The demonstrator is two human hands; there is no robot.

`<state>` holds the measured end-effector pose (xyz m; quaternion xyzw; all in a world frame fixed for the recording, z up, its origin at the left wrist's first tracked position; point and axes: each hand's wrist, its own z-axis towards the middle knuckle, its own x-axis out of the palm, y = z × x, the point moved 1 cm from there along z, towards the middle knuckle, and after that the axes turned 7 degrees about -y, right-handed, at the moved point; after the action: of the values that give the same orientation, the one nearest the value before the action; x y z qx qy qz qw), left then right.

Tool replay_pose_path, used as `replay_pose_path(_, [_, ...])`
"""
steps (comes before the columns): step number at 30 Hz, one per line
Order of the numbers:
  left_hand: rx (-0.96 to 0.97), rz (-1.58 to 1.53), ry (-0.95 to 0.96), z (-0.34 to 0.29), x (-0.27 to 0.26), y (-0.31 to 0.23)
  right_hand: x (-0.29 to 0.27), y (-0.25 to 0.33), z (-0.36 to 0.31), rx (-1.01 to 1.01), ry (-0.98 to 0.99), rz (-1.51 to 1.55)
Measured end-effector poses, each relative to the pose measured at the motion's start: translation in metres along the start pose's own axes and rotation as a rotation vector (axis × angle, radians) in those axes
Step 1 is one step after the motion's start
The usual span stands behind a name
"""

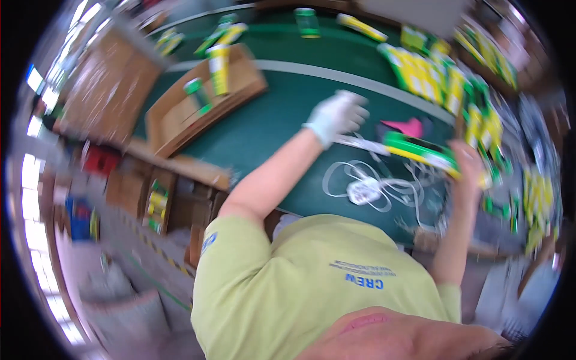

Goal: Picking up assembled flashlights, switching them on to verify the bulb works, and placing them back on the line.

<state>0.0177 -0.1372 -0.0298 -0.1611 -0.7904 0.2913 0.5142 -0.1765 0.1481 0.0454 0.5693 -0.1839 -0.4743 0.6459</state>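
Note:
My left hand (339, 117), in a white glove, is over the green work surface with its fingers loosely apart and nothing visible in them. My right hand (469, 163) appears bare and grips the right end of a long green and yellow box (420, 149). At the box's left end lies a slim white strip (360, 143); whether it reaches inside the box I cannot tell. Nearer my body, a white cable (393, 195) lies in loose loops around a white block (363, 191). Behind the box is a pink and dark item (408, 127), blurred.
An open cardboard tray (171, 129) holding green and yellow boxes stands at the left. Many similar boxes (420, 75) are lined up at the far right. Other boxes (307, 23) lie beyond a pale strip (312, 70). A wrapped carton (111, 84) stands at far left.

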Motion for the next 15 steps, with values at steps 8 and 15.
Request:
replay_pose_path(8, [1.168, 1.568, -0.103, -0.033, 0.11, 0.011, 0.049, 0.011, 0.002, 0.22, -0.035, 0.271])
replay_pose_path(15, [0.345, 0.846, -0.147, 0.011, 0.108, 0.068, 0.043, 0.012, -0.009, 0.151, 0.005, 0.3])
